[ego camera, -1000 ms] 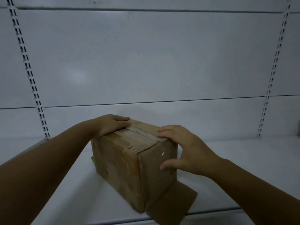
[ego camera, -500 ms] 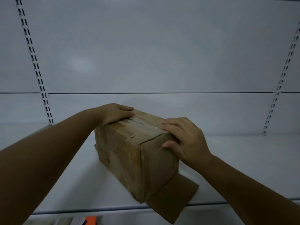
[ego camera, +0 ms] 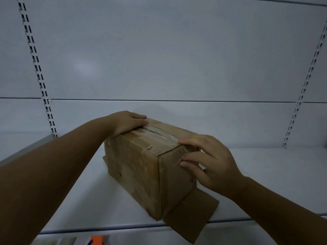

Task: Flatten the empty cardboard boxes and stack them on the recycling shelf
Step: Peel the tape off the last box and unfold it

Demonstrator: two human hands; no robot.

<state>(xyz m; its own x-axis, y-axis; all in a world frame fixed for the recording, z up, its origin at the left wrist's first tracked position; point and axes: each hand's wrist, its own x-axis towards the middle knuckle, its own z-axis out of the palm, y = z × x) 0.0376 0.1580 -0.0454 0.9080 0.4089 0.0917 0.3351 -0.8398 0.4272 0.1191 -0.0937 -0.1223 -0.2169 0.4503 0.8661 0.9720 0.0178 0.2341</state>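
Since the cardboard box (ego camera: pixel 141 167) at frame centre on the white shelf (ego camera: pixel 265 174) is taped shut, the left hand (ego camera: pixel 129 122) lies flat-fingered on top, likely steadying it, while the right hand (ego camera: pixel 212 161) sets loosely spread fingers (ego camera: pixel 191 141), gripping nothing, at the tape (ego camera: pixel 159 137) end.

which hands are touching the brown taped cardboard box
Touching, both: the head view shows the left hand resting atop the brown taped cardboard box and the right hand pressing fingers on its near end.

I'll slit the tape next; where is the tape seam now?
Head view, centre: the tape seam runs along the top of the cardboard box, between the left hand at its far end and the right hand nearer.
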